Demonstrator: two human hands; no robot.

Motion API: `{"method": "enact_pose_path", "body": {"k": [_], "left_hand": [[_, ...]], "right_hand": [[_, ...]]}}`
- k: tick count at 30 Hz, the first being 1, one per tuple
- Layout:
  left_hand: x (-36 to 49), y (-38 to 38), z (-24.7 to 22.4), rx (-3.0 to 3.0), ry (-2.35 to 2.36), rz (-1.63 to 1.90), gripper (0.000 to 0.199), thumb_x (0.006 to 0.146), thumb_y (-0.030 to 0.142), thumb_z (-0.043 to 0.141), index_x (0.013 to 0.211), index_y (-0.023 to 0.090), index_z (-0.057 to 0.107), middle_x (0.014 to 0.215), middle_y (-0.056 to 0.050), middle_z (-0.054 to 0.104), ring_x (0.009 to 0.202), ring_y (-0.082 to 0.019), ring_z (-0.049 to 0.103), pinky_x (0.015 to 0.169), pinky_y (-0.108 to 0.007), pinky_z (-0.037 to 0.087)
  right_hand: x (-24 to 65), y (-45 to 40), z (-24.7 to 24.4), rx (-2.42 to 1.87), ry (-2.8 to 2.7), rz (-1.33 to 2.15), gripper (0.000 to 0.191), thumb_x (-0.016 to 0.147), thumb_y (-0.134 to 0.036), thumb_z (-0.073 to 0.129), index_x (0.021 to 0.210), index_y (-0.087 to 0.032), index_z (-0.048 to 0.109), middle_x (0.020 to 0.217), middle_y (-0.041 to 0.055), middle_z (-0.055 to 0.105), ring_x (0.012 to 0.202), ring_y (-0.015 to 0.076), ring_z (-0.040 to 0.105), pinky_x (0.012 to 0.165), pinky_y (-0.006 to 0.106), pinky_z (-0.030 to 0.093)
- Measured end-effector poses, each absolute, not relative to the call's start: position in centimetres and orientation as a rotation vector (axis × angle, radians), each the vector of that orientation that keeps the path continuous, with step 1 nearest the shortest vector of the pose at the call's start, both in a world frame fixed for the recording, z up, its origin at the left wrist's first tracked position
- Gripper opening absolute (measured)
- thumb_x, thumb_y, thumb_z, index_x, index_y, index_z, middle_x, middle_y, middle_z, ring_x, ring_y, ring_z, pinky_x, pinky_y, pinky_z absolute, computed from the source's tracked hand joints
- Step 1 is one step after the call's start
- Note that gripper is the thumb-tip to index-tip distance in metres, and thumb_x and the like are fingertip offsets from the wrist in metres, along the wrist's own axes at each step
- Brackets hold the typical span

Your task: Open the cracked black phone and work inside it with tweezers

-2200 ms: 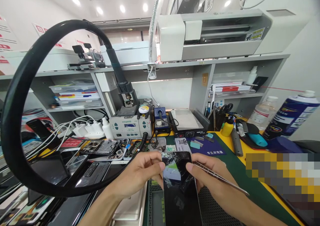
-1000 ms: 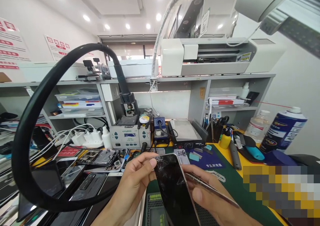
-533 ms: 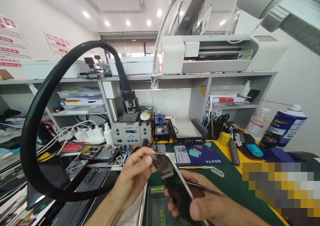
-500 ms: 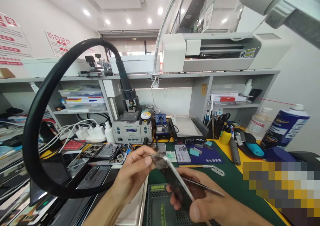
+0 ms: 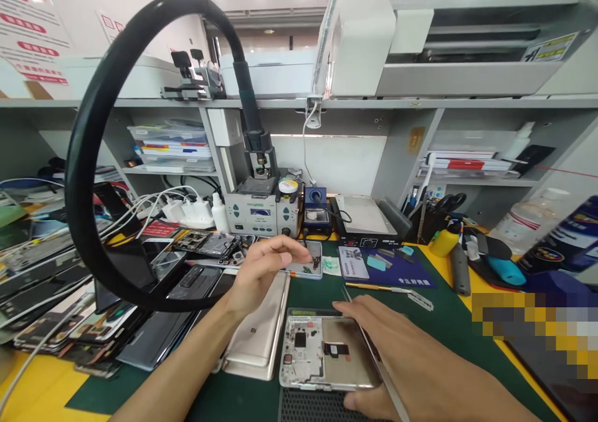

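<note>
An opened phone (image 5: 327, 353) lies screen-down on a dark grille pad (image 5: 317, 406), its silver frame and inner boards facing up. My right hand (image 5: 402, 359) rests along the phone's right edge, thumb under its lower corner, and grips thin metal tweezers (image 5: 355, 313) that point away from me. My left hand (image 5: 264, 271) hovers above the green mat (image 5: 448, 328), left of the phone and clear of it, fingers loosely curled with nothing in them. Its fingertips are near a small opened device (image 5: 308, 267).
A gold phone back cover (image 5: 259, 335) lies left of the phone. A thick black hose (image 5: 88, 160) loops over a pile of phones (image 5: 56, 291) at the left. A hot-air station (image 5: 261, 213), heating plate (image 5: 367, 219), blue pad (image 5: 397, 273) and spray can (image 5: 565, 238) stand behind.
The phone was held up tilted between both hands; now it lies flipped, screen-down, on the pad. My left hand has let go and lifted away. The camera has tipped downward.
</note>
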State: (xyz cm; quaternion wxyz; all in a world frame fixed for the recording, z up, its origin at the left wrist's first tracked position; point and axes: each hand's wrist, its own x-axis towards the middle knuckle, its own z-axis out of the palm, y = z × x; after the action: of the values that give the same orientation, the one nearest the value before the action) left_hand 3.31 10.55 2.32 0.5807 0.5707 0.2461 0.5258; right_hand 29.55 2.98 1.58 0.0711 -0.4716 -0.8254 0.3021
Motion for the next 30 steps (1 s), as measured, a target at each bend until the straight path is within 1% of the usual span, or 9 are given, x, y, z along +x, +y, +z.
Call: {"method": "enact_pose_path", "body": {"k": [4,8,10,13,15,18,22,27,30], "left_hand": [[3.3,10.7,2.0,1.364,0.59,1.212,0.023,0.077,0.034,0.069,0.089,0.016,0.079,0.091,-0.008,0.077,0.091,-0.026,0.07,0.09,-0.041,0.049],[3.3,10.8,1.7,1.412,0.589,1.18,0.022,0.079,0.033,0.069,0.091,0.018,0.08,0.092,-0.007,0.077,0.092,-0.026,0.069,0.088,-0.039,0.048],[3.3,10.9,1.5,1.451,0.589,1.165,0.021,0.082,0.032,0.067,0.092,0.019,0.08,0.093,-0.006,0.077,0.093,-0.025,0.068,0.088,-0.038,0.047],[3.3,10.9,1.3,1.515,0.601,1.135,0.02,0.084,0.03,0.066,0.094,0.02,0.079,0.094,-0.005,0.076,0.094,-0.023,0.066,0.088,-0.037,0.046],[3.3,10.9,1.2,1.556,0.616,1.113,0.019,0.085,0.029,0.065,0.096,0.021,0.079,0.095,-0.004,0.076,0.094,-0.022,0.065,0.087,-0.036,0.045],[3.3,10.7,1.3,1.616,0.653,1.089,0.016,0.087,0.027,0.065,0.096,0.022,0.078,0.095,-0.002,0.075,0.092,-0.02,0.064,0.083,-0.034,0.045],[3.4,10.2,1.7,1.683,0.693,1.062,0.012,0.088,0.025,0.067,0.094,0.021,0.077,0.095,-0.002,0.075,0.092,-0.018,0.064,0.081,-0.033,0.043],[3.6,9.6,2.1,1.728,0.696,1.071,0.011,0.091,0.028,0.066,0.091,0.02,0.074,0.09,-0.001,0.073,0.087,-0.017,0.063,0.08,-0.032,0.045],[3.8,9.5,2.1,1.748,0.723,1.076,0.011,0.092,0.026,0.065,0.086,0.019,0.071,0.083,0.0,0.07,0.081,-0.015,0.061,0.077,-0.031,0.045]], "right_hand": [[29.5,3.1,1.1,-1.463,-2.565,0.891,0.102,0.075,-0.061,0.081,0.16,-0.023,0.038,0.161,0.0178,0.042,0.149,0.0468,0.033,0.119,0.063,0.035],[29.6,3.1,1.0,-1.523,-2.654,0.823,0.103,0.08,-0.064,0.076,0.163,-0.025,0.03,0.167,0.0154,0.034,0.154,0.0466,0.024,0.12,0.068,0.03],[29.5,3.1,1.1,-1.529,-2.693,0.789,0.1,0.082,-0.063,0.074,0.163,-0.025,0.03,0.167,0.0158,0.034,0.153,0.0472,0.024,0.12,0.07,0.03],[29.2,3.0,1.4,-1.516,-2.74,0.711,0.096,0.084,-0.058,0.074,0.162,-0.021,0.033,0.164,0.0195,0.038,0.151,0.0499,0.028,0.117,0.073,0.033],[29.0,2.8,1.6,-1.521,-2.765,0.67,0.093,0.085,-0.054,0.073,0.162,-0.019,0.033,0.164,0.0215,0.037,0.151,0.0519,0.028,0.115,0.075,0.033],[29.0,2.5,1.7,-1.527,-2.793,0.674,0.089,0.088,-0.048,0.07,0.163,-0.019,0.031,0.165,0.0206,0.035,0.152,0.0506,0.026,0.116,0.076,0.032],[28.9,2.3,1.8,-1.543,-2.808,0.702,0.088,0.089,-0.047,0.069,0.163,-0.019,0.029,0.166,0.0211,0.032,0.152,0.0512,0.023,0.115,0.078,0.031],[29.0,2.5,2.0,-1.54,-2.819,0.673,0.091,0.088,-0.047,0.073,0.163,-0.021,0.029,0.165,0.0219,0.034,0.151,0.053,0.026,0.112,0.08,0.034],[29.0,2.5,2.0,-1.539,-2.841,0.656,0.091,0.088,-0.046,0.074,0.163,-0.02,0.03,0.164,0.023,0.036,0.149,0.0539,0.029,0.11,0.08,0.036]]}}
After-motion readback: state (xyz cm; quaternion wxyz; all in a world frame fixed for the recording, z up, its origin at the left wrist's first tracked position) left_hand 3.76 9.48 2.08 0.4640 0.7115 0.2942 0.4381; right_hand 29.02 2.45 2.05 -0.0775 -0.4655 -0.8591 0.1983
